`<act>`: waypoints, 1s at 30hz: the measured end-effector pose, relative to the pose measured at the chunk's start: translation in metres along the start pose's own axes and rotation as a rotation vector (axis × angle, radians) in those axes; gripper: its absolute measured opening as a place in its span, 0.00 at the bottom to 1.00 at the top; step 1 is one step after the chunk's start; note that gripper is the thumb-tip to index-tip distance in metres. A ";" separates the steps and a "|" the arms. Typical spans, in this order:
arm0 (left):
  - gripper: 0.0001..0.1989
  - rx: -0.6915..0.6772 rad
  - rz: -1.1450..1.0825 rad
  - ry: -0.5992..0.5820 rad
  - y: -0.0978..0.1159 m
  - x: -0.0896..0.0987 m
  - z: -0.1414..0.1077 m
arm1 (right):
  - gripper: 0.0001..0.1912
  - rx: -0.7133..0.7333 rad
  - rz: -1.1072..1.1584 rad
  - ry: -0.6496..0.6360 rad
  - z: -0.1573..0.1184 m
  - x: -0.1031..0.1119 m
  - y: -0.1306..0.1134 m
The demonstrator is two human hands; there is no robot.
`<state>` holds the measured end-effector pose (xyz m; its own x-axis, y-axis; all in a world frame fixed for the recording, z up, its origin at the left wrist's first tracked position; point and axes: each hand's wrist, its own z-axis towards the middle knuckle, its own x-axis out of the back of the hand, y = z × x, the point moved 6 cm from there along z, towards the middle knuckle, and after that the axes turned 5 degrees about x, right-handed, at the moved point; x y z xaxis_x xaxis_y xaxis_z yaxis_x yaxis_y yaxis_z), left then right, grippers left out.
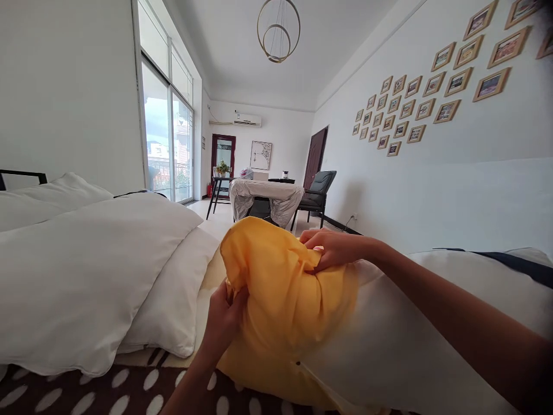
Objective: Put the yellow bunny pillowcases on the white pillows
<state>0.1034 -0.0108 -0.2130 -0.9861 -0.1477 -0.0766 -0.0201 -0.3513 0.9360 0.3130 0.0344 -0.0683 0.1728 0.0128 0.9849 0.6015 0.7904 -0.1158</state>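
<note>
Bunched yellow cloth (276, 276), looking like a pillowcase, rises in front of me in the head view. My left hand (225, 318) is closed on its left edge, with the fingertips partly hidden in the folds. Higher and to the right, my right hand (332, 249) pinches a gathered fold of the same cloth. A smooth white bulging piece of bedding (380, 340) adjoins the yellow cloth under my right forearm. Whether the two are joined or one lies inside the other, I cannot tell.
White pillows (86, 271) are piled at the left. Below lies a dark brown cover with white spots (121, 397). Farther off stand a table with a draped cloth (268, 189), a dark chair (320, 193) and a potted plant (222, 168). More white bedding (475, 276) lies at right.
</note>
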 end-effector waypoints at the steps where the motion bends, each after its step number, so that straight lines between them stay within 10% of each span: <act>1: 0.17 0.021 -0.017 -0.040 0.001 -0.001 0.000 | 0.19 0.018 0.047 -0.024 0.000 -0.001 -0.001; 11: 0.17 -0.026 -0.118 0.097 0.003 0.009 -0.005 | 0.22 -0.144 0.572 -0.138 -0.007 -0.017 0.009; 21: 0.19 0.074 -0.523 0.094 0.012 0.019 -0.004 | 0.27 -0.436 0.265 -0.016 -0.042 0.026 0.038; 30: 0.22 0.067 -0.411 0.171 0.006 0.027 0.009 | 0.29 -0.436 -0.014 0.049 -0.061 0.047 0.028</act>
<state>0.0751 -0.0083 -0.2067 -0.8525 -0.1605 -0.4974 -0.4210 -0.3533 0.8355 0.3855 0.0193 -0.0332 0.1931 -0.0335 0.9806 0.8753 0.4575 -0.1567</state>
